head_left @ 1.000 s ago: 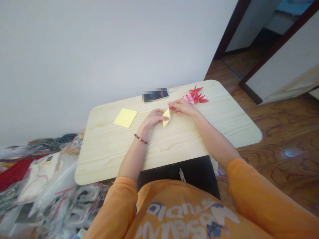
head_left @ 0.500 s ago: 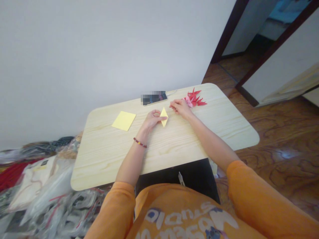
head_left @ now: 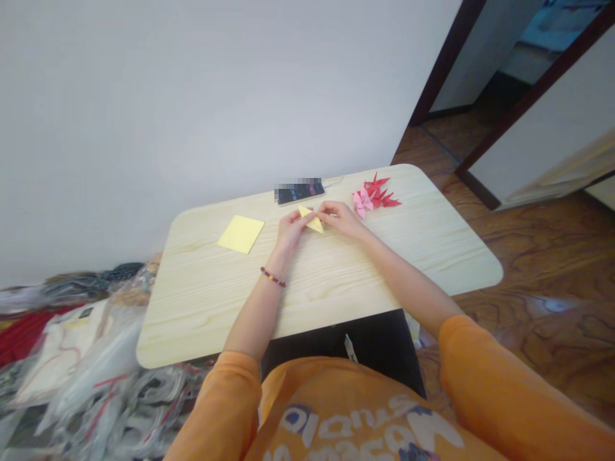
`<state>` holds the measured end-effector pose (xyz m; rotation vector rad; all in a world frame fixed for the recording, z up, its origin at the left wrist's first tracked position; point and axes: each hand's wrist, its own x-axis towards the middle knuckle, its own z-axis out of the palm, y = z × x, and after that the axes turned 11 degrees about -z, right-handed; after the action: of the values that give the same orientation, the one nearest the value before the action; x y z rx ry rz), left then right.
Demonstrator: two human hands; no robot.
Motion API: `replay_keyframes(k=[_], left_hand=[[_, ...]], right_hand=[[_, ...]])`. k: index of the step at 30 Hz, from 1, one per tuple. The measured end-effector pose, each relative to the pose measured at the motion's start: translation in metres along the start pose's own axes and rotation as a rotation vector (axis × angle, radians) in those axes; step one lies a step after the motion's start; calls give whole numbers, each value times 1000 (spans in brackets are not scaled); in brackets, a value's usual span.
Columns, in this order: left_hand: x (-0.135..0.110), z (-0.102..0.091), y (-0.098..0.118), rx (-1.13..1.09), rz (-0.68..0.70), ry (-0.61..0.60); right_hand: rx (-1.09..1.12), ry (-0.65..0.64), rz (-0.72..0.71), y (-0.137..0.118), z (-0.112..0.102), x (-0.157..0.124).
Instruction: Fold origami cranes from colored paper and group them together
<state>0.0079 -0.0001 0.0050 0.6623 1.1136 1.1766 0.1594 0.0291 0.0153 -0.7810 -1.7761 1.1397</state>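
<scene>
A small piece of yellow origami paper, folded to a narrow diamond, is between my two hands above the table. My left hand pinches it from the left, thumb on top. At its right edge, the fingertips of my right hand are closed on the paper too. To the left lies a flat square of yellow paper. Folded paper cranes in red and pink sit in a cluster to the right of my right hand.
A phone with a cable lies at the back of the pale wooden table, close to the wall. Plastic bags and clothes are piled on the left. A doorway opens at the back right.
My right hand has moved left and taken hold of the folded paper's edge. The paper has turned from upright to slanted. The pink crane now shows fully.
</scene>
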Motion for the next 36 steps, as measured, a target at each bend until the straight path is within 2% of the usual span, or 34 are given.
replay_keyframes(k=[4, 7, 9, 11, 14, 18, 22, 29, 36], left_hand=[[1, -2, -2, 75, 72, 66], [1, 0, -5, 34, 103, 107], [2, 2, -5, -5, 89, 125], [2, 2, -4, -23, 62, 125], [1, 0, -1, 43, 50, 115], [-1, -2, -1, 179, 44, 120], [-2, -2, -1, 176, 20, 115], [1, -8, 4, 173, -28, 95], [-1, -17, 12, 268, 27, 83]], right_hand=[[-125, -24, -45, 4, 0, -1], [-35, 10, -31, 9, 6, -2], [102, 32, 33, 12, 8, -1], [160, 91, 84, 14, 8, 1], [101, 153, 104, 13, 3, 2], [23, 122, 65, 9, -2, 1], [96, 100, 98, 5, -4, 1], [224, 241, 220, -2, -20, 7], [204, 268, 243, -3, -25, 7]])
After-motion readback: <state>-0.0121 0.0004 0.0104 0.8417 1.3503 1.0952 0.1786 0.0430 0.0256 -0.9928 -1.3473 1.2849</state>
